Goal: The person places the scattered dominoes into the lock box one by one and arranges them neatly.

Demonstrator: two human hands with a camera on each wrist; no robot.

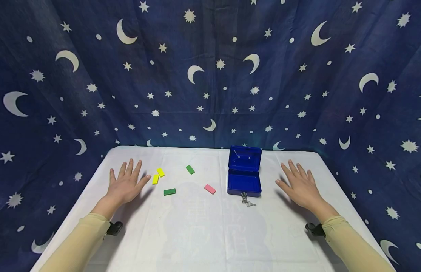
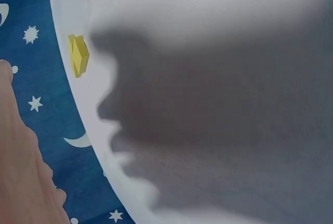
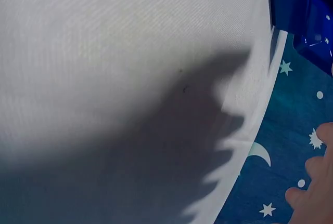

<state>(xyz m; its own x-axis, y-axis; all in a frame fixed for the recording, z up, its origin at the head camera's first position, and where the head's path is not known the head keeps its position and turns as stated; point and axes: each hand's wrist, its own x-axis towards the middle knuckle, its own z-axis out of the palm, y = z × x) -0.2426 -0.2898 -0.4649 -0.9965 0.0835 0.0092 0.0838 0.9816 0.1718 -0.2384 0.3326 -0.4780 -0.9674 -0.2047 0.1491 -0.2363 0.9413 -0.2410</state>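
With nothing gripped, the left hand (image 1: 124, 186) and right hand (image 1: 300, 187) are held spread. Two small yellow rectangular blocks (image 1: 155, 179) are seen just inward of the left hand; an open, glossy blue box (image 1: 244, 181) is found inward of the right. Handling seems not yet begun; for block lifting, a pinch would be needed.

Blue box (image 1: 235, 191) (lid (image 1: 245, 163) up), right of five small yellow, green and pink blocks (image 1: 210, 189)
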